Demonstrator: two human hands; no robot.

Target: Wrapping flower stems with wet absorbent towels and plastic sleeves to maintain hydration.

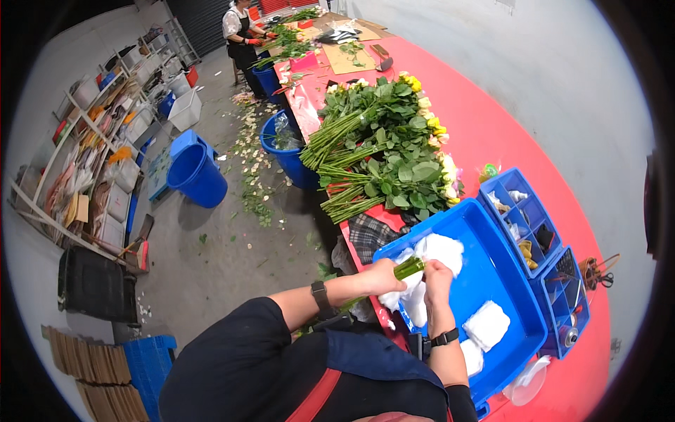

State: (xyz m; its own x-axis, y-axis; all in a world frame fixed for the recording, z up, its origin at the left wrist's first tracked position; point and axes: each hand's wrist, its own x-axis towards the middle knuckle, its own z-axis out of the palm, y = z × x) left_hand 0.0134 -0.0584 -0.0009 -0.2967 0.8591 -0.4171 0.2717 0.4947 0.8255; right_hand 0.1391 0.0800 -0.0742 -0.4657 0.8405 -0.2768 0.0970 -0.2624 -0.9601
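My left hand [381,277] is closed round a bundle of green flower stems [409,267], whose cut ends point right, over the near end of a blue tray [503,281]. Right at those cut ends is my right hand [439,278], its fingers pinched together; what they hold, if anything, is hidden. White cotton wadding [444,250] lies in the tray just beyond my hands, with more of it beneath them. A folded white pad [486,325] rests in the tray to the right of my right wrist. The bundle's flower heads are out of sight.
Bunches of roses [394,148] lie along the red table [506,133]. Two divided blue boxes [520,218] flank the tray. Blue bins [197,176] stand on the floor among fallen petals. A co-worker [246,46] in a dark apron handles flowers at the far end.
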